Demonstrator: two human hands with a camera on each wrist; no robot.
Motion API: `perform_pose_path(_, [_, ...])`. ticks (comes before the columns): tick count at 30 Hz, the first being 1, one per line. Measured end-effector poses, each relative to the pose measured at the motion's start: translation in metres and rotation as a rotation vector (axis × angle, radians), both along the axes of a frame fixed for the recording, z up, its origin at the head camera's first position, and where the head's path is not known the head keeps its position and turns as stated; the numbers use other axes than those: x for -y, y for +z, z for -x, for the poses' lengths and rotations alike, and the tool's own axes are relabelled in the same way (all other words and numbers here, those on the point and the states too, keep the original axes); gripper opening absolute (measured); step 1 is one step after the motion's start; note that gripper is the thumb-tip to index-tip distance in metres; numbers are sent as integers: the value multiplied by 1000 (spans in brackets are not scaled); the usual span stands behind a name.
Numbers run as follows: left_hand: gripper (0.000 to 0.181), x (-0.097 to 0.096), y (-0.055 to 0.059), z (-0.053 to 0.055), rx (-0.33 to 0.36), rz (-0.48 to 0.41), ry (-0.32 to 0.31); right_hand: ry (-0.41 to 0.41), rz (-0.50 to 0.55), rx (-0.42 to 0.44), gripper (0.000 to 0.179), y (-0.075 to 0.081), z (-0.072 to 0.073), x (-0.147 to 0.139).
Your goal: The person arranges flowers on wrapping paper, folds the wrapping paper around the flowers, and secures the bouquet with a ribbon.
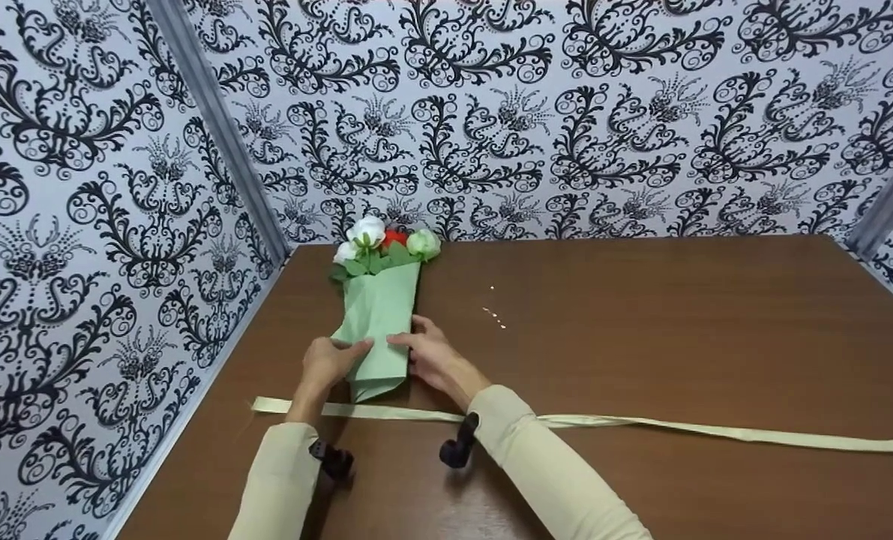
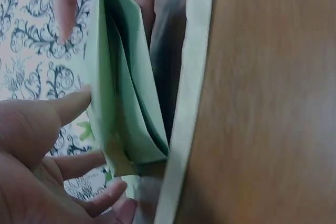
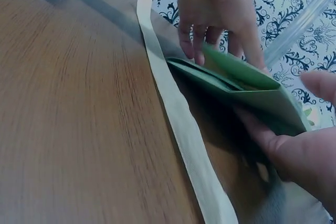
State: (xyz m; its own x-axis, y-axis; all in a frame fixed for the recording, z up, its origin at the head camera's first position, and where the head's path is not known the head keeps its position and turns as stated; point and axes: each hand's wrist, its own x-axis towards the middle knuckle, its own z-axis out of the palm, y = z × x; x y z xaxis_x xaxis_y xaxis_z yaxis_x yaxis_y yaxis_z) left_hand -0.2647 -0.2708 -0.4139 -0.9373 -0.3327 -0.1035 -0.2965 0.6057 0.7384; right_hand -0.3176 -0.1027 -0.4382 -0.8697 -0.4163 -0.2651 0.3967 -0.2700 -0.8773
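A bouquet of artificial-looking flowers point(image 1: 394, 238), white, red and pale green, lies on the table wrapped in light green paper point(image 1: 379, 315). My left hand point(image 1: 328, 365) holds the wrap's lower left side, thumb on the upper face. At its right edge my right hand point(image 1: 437, 358) grips the paper, thumb on top and fingers underneath. In the left wrist view the wrap's folded bottom point(image 2: 139, 124) faces the camera, its layers parted. The right wrist view shows the same open end point(image 3: 231, 85) between both hands. Stems are hidden inside the paper.
A long cream ribbon point(image 1: 678, 427) stretches across the brown table point(image 1: 641, 322), just below the wrap and passing beneath the forearms. Small white specks point(image 1: 494, 316) show right of the bouquet. Patterned wallpapered walls point(image 1: 491, 112) border the table behind and at the left.
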Motion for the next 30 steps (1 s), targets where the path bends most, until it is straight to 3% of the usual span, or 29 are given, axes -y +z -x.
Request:
perform_pose_path(7, [67,-13,4,-3,8,-6,-15,-53,10,-38,88,-2,0,-5])
perform_pose_path(11, [65,-19,6,-5,9,-20,-22,-49,30,-19,80,-2,1,-6])
perform_pose_path(21, [70,-17,9,-5,45,-424,20,-20,26,-5,36,-3,3,-14])
perform_pose_path(26, [66,-21,7,-3,5,-393,46,0,44,-1,34,-2,2,-19])
perform_pose_path(30, [64,-30,7,-5,-8,-256,-2,4,54,-21,45,-3,1,-21])
